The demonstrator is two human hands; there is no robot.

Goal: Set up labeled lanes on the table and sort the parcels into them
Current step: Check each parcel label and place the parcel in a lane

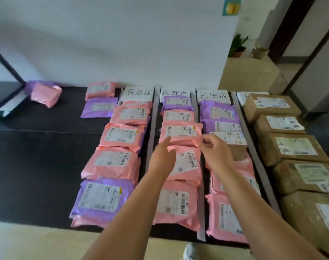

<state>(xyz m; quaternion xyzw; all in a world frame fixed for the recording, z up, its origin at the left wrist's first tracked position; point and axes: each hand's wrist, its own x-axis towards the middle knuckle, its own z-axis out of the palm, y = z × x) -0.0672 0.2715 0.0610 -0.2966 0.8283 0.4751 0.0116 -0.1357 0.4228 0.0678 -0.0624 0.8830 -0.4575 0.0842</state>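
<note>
So the black surface (37, 147) is split into lanes by pale tape strips (151, 139). Handwritten white cards sit along the 12 o'clock edge: 待处理 (138, 92), 处理中 (175, 93), 已完成 (213, 95). There's a fourth card (242, 97) at 1 o'clock, but it's mostly hidden behind a brown box, so I can't read it.

Both hands are out over the 处理中 lane, dead centre. The left hand (160, 158) is flat with fingers straight, tips at the near edge of the third pink parcel (180, 133). The right hand (217, 152) sits at that parcel's 4 o'clock corner, fingers loosely curled. Can't tell if it's pinching the plastic or just next to it.

The 待处理 lane holds pink mailers (122, 137) plus a purple one (101, 196) at the 6 o'clock end. The 已完成 lane has purple mailers (219, 111), a small box, then pink ones. The nearest pink one (225, 216) has something like "5-2-41" in marker.

The lane at 3 o'clock is all cardboard boxes (291, 149), scribbles too blurry to read. The printed barcode labels are too small to read as well. Loose mailers (100, 99) lie at 11 o'clock.
</note>
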